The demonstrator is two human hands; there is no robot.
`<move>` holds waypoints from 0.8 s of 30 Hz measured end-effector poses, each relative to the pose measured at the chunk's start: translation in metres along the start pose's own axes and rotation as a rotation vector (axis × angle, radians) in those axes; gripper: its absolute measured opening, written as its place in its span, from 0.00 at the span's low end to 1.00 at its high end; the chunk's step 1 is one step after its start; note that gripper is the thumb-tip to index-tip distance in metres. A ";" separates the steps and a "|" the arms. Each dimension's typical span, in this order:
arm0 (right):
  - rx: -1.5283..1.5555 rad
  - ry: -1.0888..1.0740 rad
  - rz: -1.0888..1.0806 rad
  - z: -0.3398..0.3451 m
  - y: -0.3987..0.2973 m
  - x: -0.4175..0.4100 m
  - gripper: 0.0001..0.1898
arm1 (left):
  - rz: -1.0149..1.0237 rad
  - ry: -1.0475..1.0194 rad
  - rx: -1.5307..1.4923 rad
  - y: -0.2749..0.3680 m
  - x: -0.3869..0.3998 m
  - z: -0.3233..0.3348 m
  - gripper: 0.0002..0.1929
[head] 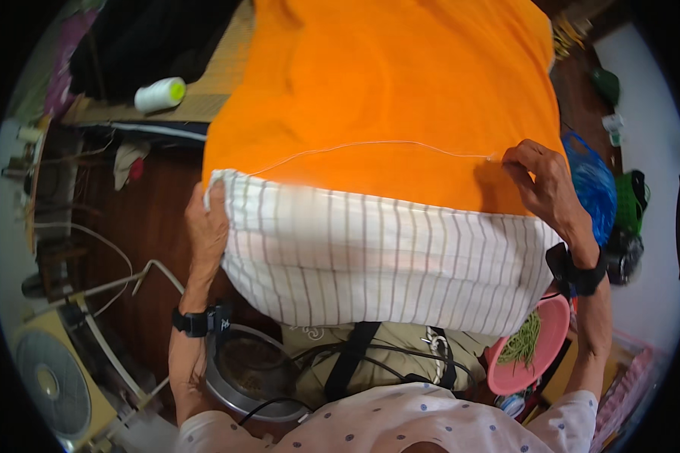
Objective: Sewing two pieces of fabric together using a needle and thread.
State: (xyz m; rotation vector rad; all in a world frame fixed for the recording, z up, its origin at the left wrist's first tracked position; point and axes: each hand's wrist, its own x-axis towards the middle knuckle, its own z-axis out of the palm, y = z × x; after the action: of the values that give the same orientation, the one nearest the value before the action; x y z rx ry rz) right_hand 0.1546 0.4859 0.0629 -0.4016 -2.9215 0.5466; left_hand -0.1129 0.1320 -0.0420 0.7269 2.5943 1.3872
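Note:
An orange cloth (396, 90) spreads out before me, and a white striped cloth (374, 255) lies along its near side, over my lap. My left hand (208, 218) grips the striped cloth's left corner, thumb on top. From near that corner a pale sewing thread (374, 144) runs in a loose curve across the orange cloth to my right hand (538, 178). The fingertips of that hand are pinched together at the thread's end, raised over the orange cloth. Whether a needle is between them is too small to tell.
A white thread cone (160, 95) lies on a woven mat (221, 68) at upper left. By my lap are a metal basin (243, 405) and a pink bowl (555, 345) of green beans. A fan (51, 379) is at lower left; a blue plastic bag (592, 187) sits at right.

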 end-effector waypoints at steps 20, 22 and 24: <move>0.887 -0.404 -0.042 0.062 -0.132 0.031 0.07 | 0.596 -0.380 -0.160 0.114 -0.062 0.030 0.04; 1.214 -0.405 0.292 0.061 -0.132 0.021 0.06 | 0.511 -0.429 -0.221 0.123 -0.063 0.032 0.04; 1.358 -0.396 0.420 0.060 -0.133 0.011 0.06 | 0.214 -0.609 -0.508 0.132 -0.065 0.034 0.08</move>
State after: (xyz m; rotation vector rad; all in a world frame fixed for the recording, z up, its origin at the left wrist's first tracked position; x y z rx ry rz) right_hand 0.1019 0.3492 0.0580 -0.6862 -1.9600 2.5541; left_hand 0.0021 0.1896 0.0366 1.1324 1.6585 1.4878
